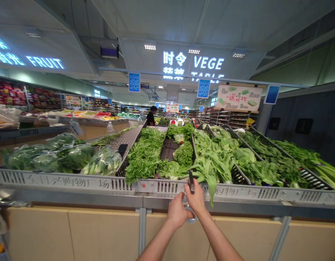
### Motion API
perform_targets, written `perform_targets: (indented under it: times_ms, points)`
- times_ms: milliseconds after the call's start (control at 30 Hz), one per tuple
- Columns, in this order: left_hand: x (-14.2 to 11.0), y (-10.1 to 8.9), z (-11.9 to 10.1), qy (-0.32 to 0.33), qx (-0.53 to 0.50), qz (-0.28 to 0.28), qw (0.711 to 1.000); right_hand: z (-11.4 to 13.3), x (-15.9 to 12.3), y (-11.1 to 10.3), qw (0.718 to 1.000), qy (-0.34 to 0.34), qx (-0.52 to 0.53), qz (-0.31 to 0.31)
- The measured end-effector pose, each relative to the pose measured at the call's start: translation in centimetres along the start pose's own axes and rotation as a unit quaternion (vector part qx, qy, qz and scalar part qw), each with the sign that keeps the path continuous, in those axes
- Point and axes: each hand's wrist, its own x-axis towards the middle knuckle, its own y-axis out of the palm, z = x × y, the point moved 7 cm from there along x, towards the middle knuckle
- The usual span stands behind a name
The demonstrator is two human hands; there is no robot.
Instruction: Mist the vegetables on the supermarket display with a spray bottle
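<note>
My right hand (195,197) is closed around a small black object (191,182) that sticks up above the fingers; its exact kind is not clear. Beside it my left hand (177,211) is curled, its fingers close to the right hand. Between and below the two hands hangs a clear, ring-shaped item (191,214), perhaps a roll of tape, apparently gripped by the left hand. Both hands are in front of the grey metal rail (167,187) of a vegetable stand. Just beyond it lie leafy greens (211,154), with one long leaf drooping over the rail, and curly lettuce (183,154).
Bagged greens (61,154) sit at the left, near a black device (122,149) on a perforated metal shelf (121,139). Black crates (170,149) separate the vegetables. A person (151,116) in dark clothes stands farther back. Wooden panels (102,235) front the stand.
</note>
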Motion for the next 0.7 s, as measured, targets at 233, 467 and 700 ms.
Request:
perform_targets:
  times_ms: [233, 467, 700]
  points:
    - [-0.3, -0.2, 1.0, -0.02, 0.035, 0.005, 0.999, 0.6, -0.3, 1.0, 1.0, -0.015, 0.01, 0.021]
    - [-0.3, -0.5, 0.9, -0.028, 0.033, 0.01, 0.999, 0.8, -0.3, 1.2, 0.999, -0.018, 0.016, 0.024]
    - [-0.2, -0.2, 0.9, -0.036, 0.04, 0.015, 0.998, 1.3, -0.2, 1.2, 0.999, -0.033, 0.005, 0.043]
